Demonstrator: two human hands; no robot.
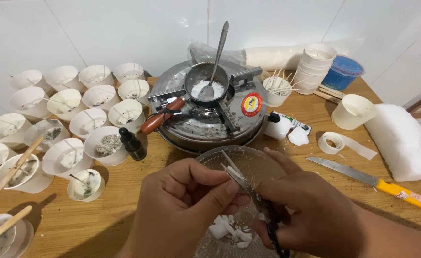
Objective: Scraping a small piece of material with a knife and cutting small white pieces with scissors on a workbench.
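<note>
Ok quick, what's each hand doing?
Left hand: closed, pinching a white wax piece.
Right hand: closed on a small blade.

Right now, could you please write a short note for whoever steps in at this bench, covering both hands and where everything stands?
Left hand: pinches a small white wax piece over the clear bowl.
Right hand: grips a small blade, its edge against that piece.
Done: white chips lie in the bowl; the small pot on the burner holds white wax and a spoon.
Left: a large white wax block sits uncut at the right, beside the yellow-handled knife. Many paper cups with wicks stand at the left; several look partly filled.
</note>
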